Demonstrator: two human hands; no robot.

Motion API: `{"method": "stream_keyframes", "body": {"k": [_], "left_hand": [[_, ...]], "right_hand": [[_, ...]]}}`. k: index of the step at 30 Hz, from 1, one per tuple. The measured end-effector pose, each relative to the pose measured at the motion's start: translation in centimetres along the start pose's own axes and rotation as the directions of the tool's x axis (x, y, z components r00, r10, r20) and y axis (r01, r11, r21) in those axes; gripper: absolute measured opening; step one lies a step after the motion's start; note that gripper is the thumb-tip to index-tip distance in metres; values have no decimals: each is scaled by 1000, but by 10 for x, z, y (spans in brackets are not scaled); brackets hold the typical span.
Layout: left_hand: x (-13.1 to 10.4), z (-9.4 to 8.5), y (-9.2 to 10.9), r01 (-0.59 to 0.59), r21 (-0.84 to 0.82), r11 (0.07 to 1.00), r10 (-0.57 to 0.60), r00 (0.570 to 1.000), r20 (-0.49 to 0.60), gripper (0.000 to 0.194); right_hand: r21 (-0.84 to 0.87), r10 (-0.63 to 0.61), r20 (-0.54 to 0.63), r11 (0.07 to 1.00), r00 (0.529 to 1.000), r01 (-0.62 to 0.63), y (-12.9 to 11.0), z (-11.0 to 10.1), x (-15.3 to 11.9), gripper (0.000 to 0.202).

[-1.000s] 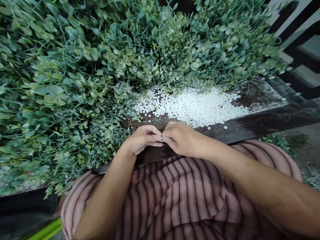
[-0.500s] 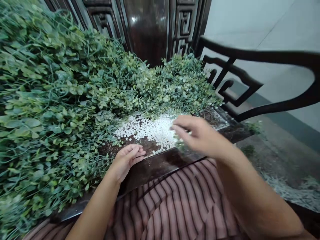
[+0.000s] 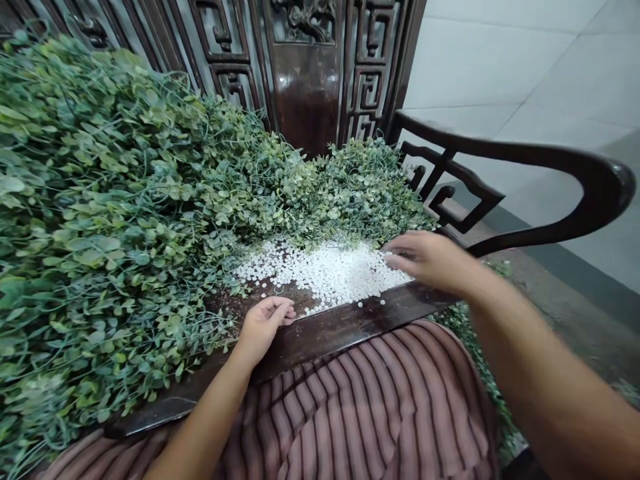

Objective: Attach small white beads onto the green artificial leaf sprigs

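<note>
My left hand (image 3: 267, 323) rests at the front edge of the dark wooden seat (image 3: 330, 327), thumb and fingertips pressed together. Whatever may be between those fingertips is too small to make out. Over the right end of a pile of small white beads (image 3: 345, 270) hovers my right hand (image 3: 427, 260). Its fingers are loosely curved, with a gap to the thumb, and I see nothing in them. Green leafy artificial sprigs (image 3: 165, 220) are heaped behind the beads and all along the left.
A carved wooden backrest (image 3: 310, 100) rises behind the greenery, and a curved armrest (image 3: 540, 157) stands at the right. Striped cloth (image 3: 370, 400) covers my lap. More greenery (image 3: 465, 340) lies below the seat on the right, and a pale wall (image 3: 500, 60) is behind.
My right hand has moved right, from above the middle of the beads to their right end. The green bit beneath it no longer shows there. The view has tilted up slightly; my left hand stays pinched.
</note>
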State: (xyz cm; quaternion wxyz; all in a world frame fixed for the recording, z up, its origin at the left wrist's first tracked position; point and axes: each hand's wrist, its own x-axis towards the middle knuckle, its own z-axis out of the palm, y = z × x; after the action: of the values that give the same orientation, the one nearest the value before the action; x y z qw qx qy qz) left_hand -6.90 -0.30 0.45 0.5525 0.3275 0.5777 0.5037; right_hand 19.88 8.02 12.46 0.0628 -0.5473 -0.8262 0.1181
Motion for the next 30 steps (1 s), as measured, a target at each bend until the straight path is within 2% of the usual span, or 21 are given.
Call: {"method": "stream_keyframes", "body": {"k": [2,4,7,9,12,14,16,18,20,22,23,26,30], "left_hand": [[-2,1,-2,-33,44,998,33,999,10,33],[-3,1,-3,-61,77,995,60,998,23,27],[-3,1,-5,-91,103,991,87,995,44,22],[-2,0,-6,-97,109,989,89,994,70,21],[0,0,-7,-97,105,990,86,991,97,20],[2,1,-9,-104,109,989,94,991,95,18],[3,2,-11,-110,118,987,101,991,83,16],[3,4,-12,-103,114,988,97,994,59,15],[4,6,-10,-77,84,993,74,997,36,16],[3,6,-7,-38,35,999,37,999,25,20],[3,7,-4,-19,4,1000,19,1000,24,22],[0,9,4,29,-96,995,-26,999,28,34],[-5,13,10,85,-194,977,-75,995,62,46]], "right_hand": [[-92,-68,-23,994,997,65,-25,32,34,33],[-212,-104,-25,972,994,97,-40,61,60,31],[-311,-24,-5,950,1000,22,-44,88,81,31],[-322,13,-8,947,1000,-15,-39,94,88,32],[-229,15,-61,973,998,-29,-30,88,91,30],[-47,57,-150,997,987,-65,-27,77,90,25],[238,131,-226,968,965,-76,-28,67,85,17],[567,198,-218,823,956,-41,-33,59,76,9],[820,222,-136,572,966,-16,-40,58,65,12],[939,196,-43,343,980,-28,-49,62,53,19],[964,170,-2,261,986,-43,-54,65,48,22],[986,83,92,128,992,-102,-69,78,38,29],[984,-19,151,99,988,-149,-89,96,31,32]]}}
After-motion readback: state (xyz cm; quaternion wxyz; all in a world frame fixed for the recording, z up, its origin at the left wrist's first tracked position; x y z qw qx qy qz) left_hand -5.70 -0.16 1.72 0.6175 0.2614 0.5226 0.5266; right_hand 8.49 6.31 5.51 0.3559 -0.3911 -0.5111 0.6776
